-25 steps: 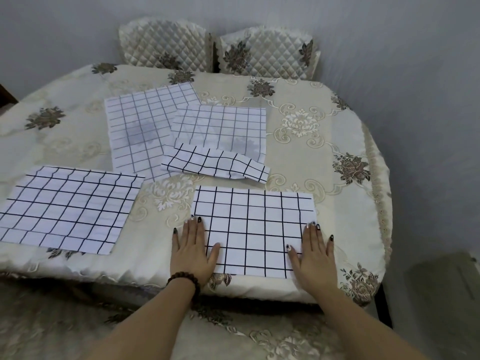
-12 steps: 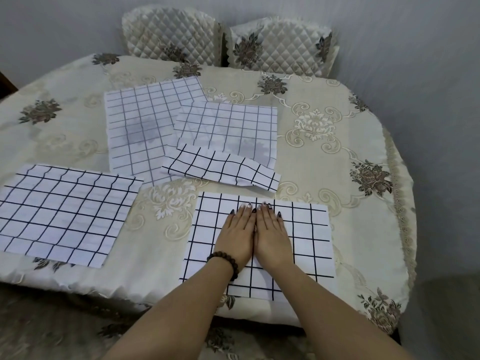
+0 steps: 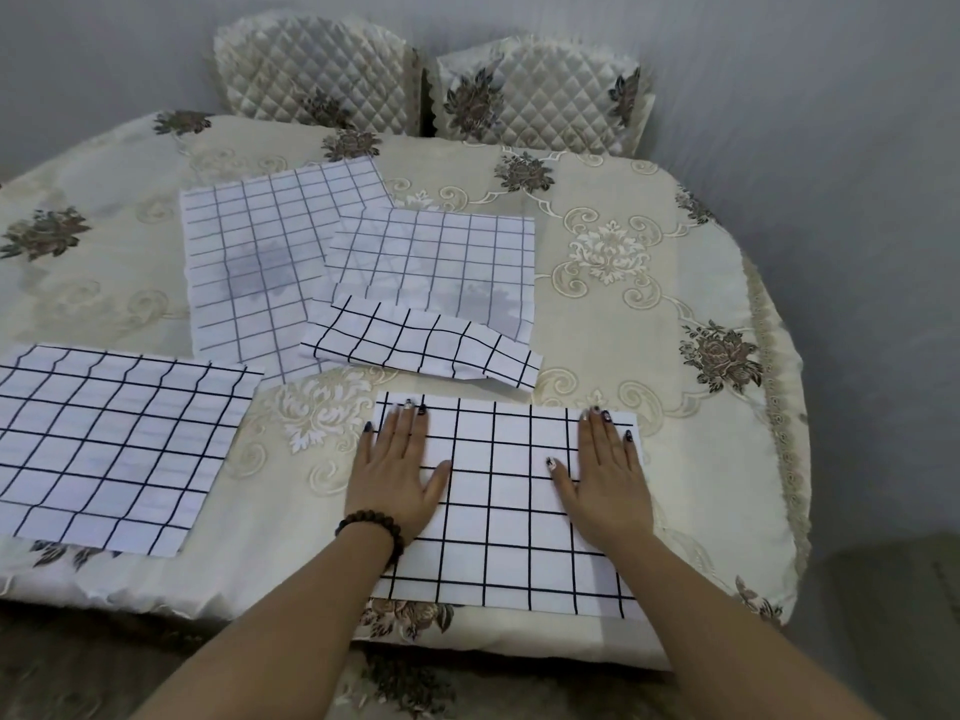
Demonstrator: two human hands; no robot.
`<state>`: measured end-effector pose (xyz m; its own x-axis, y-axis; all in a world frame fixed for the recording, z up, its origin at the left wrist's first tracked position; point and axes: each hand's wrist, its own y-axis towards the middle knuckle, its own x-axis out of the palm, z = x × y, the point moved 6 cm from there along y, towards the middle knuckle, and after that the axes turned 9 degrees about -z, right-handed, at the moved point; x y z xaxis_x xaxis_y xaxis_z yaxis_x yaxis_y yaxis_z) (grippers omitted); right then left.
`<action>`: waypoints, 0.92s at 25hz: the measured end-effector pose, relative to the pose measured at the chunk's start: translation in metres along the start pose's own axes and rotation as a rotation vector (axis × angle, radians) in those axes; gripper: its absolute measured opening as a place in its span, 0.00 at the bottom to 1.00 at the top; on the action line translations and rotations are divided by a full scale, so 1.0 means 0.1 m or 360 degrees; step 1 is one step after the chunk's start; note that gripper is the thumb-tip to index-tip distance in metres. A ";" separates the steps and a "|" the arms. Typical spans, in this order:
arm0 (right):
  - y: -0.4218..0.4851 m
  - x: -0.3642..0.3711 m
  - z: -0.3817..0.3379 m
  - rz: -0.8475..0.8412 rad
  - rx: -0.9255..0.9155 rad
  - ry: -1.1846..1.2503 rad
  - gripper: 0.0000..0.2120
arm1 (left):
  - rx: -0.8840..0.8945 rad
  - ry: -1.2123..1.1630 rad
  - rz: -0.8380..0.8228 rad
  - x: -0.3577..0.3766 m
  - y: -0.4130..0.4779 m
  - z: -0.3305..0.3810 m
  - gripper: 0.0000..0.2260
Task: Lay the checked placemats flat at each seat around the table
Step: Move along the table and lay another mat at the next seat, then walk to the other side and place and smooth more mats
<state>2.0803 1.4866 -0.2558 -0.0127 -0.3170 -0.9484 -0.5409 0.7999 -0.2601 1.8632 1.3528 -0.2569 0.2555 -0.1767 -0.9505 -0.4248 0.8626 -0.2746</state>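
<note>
Both arms reach forward, the left hand [image 3: 397,475] and right hand [image 3: 605,478] lying palm-down with fingers straight, pressing flat and pinching nothing. Under and between them lies the thin, rectangular, black-gridded white placemat [image 3: 498,511], smooth on the glossy floral tablecloth [image 3: 649,283].

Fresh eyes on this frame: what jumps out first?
Both hands, left hand and right hand, press flat on the nearest placemat at the front edge of the table. Just behind it, a crumpled placemat lies over two paler placemats mid-table.
</note>
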 end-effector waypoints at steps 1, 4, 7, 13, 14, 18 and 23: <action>0.00 0.00 0.05 -0.0009 0.0012 -0.0001 0.38 | -0.0014 0.0018 0.0004 0.00 0.00 -0.05 0.32; 0.00 0.01 0.06 -0.0001 0.0009 -0.0017 0.37 | -0.0012 0.0038 -0.0019 0.03 0.01 -0.08 0.32; 0.00 0.00 0.06 -0.0023 0.0002 -0.0029 0.38 | -0.0010 0.0032 -0.0052 0.04 0.03 -0.10 0.33; 0.00 -0.14 0.02 -0.0155 0.0059 0.0047 0.39 | 0.0022 -0.0233 -0.0150 -0.14 0.04 -0.13 0.38; 0.00 -0.20 0.01 -0.0166 0.0061 0.0156 0.36 | 0.0027 -0.0383 -0.0051 -0.25 0.02 -0.14 0.37; -0.14 -0.71 0.09 0.0120 0.0244 0.1316 0.25 | 0.0012 -0.1397 0.0149 -0.86 -0.09 0.06 0.27; -0.65 -1.14 0.32 0.0422 0.0471 0.2631 0.20 | 0.0219 -0.2463 -0.0142 -1.36 -0.20 0.87 0.16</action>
<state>2.1434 1.4868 -0.1367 -0.9709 -0.1691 0.1698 -0.2189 0.9141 -0.3412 1.9124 1.4008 -0.1094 0.9261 0.3406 0.1622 -0.3019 0.9269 -0.2229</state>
